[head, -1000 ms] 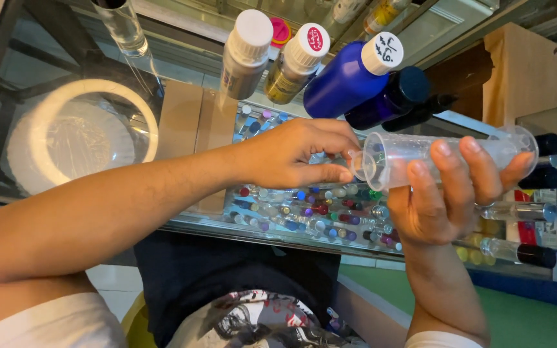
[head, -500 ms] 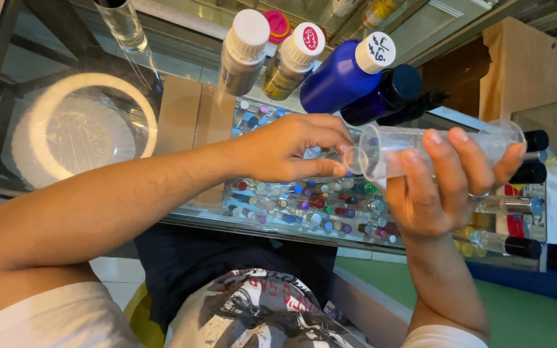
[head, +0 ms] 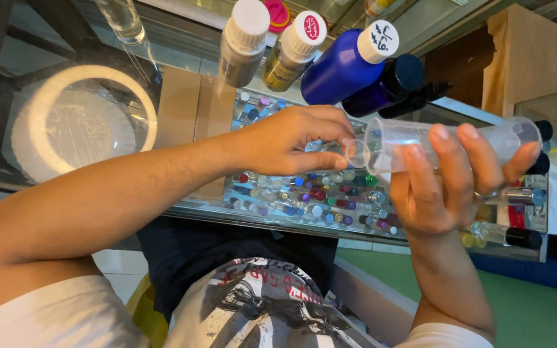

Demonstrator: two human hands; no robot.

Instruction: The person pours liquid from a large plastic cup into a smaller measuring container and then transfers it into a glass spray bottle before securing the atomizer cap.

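A: One clear plastic measuring cylinder (head: 446,143), smooth and see-through, lies nearly on its side in the air above a glass countertop (head: 182,71), its spouted mouth pointing to nine o'clock.

B: Who has it?

A: The right hand (head: 449,187) grips it from below, fingers wrapped over the tube and their tips showing on its upper side, the palm at six o'clock of it. A ring sits on one finger.

B: And the other hand?

A: The left hand (head: 291,143) comes in from nine o'clock. Its thumb and fingertips are pinched narrowly on a small clear vial (head: 354,153) held right at the cylinder's spout; whether vial and lip touch cannot be told.

B: What lies around them?

A: Under the glass, at six o'clock of the hands, a tray of tiny vials with coloured caps (head: 317,196). At twelve o'clock stand a cobalt-blue bottle with a white cap (head: 346,64), a darker blue bottle with a black cap (head: 388,87), and two paler bottles with ribbed white caps (head: 272,45). Far out at nine o'clock, a round white ring (head: 85,122) shines in the glass. At three o'clock, slim black-capped tubes (head: 507,235) lie flat.
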